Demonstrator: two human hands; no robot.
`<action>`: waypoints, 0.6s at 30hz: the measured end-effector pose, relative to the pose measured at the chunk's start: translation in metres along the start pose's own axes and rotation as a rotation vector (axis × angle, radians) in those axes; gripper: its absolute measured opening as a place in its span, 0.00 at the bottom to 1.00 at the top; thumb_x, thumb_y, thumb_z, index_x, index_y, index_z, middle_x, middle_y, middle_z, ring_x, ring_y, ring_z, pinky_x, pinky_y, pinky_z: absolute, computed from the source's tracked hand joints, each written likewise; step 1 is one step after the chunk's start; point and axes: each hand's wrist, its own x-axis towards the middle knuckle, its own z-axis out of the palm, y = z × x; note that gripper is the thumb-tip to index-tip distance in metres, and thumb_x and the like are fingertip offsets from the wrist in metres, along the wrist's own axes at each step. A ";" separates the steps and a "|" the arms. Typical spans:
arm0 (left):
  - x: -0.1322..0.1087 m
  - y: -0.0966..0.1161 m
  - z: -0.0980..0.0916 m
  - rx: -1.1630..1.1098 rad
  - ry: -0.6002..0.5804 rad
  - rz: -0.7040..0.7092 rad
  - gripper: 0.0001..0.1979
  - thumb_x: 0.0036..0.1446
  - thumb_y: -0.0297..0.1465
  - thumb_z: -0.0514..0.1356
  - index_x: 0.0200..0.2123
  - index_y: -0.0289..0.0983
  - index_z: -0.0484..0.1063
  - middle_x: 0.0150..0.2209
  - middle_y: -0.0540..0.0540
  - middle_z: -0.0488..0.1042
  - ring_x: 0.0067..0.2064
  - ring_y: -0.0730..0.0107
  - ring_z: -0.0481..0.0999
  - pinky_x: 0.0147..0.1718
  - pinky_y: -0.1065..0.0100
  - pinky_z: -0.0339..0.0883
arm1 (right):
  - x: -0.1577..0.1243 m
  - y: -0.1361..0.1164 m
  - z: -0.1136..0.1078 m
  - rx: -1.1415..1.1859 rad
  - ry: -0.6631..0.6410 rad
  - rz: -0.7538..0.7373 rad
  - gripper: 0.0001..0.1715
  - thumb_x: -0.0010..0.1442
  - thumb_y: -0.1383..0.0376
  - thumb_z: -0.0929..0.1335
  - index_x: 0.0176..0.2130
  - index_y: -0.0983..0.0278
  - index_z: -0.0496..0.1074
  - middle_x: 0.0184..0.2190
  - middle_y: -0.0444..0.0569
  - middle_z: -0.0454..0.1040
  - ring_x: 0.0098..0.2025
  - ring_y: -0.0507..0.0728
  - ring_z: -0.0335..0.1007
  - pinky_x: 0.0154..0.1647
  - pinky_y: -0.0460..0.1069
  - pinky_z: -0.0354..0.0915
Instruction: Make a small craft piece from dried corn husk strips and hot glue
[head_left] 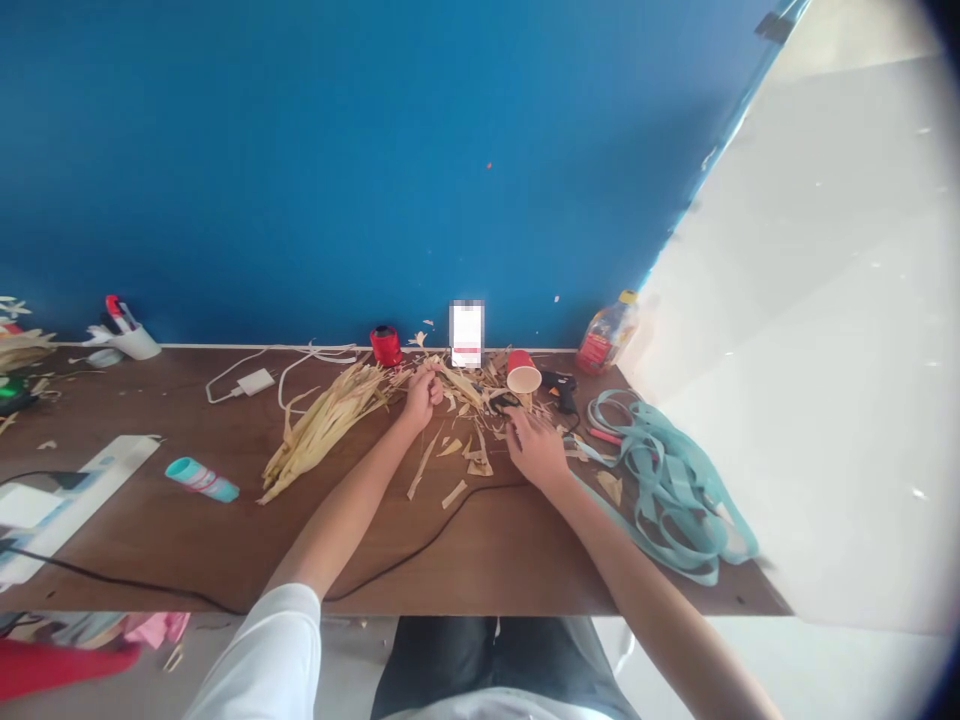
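Note:
My left hand (422, 395) is closed in a fist over pale dried leaf strips (457, 383), which run out to its right. A long bundle of dried leaves (322, 430) lies to the left of this hand on the brown wooden table (390, 560). My right hand (534, 447) rests among loose leaf scraps (476, 458), its fingers reaching towards a small black object (502, 402). Whether they grip it is hidden. A black glue gun (561, 390) lies just beyond this hand, next to a tipped red paper cup (523, 372).
A heap of teal ribbon (664, 480) lies on the right of the table. A blue wall stands behind it. Along the back are a plastic bottle (607, 333), a blurred upright phone (466, 333), a red spool (385, 346) and a pen holder (127, 342). A black cable (427, 540) crosses the table.

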 end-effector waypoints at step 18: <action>0.002 -0.004 -0.002 0.131 -0.028 -0.001 0.21 0.50 0.39 0.63 0.45 0.39 0.64 0.31 0.47 0.77 0.30 0.68 0.76 0.31 0.69 0.67 | 0.098 -0.073 0.039 0.265 -0.204 0.225 0.16 0.64 0.55 0.61 0.43 0.60 0.72 0.37 0.51 0.76 0.41 0.58 0.72 0.41 0.50 0.63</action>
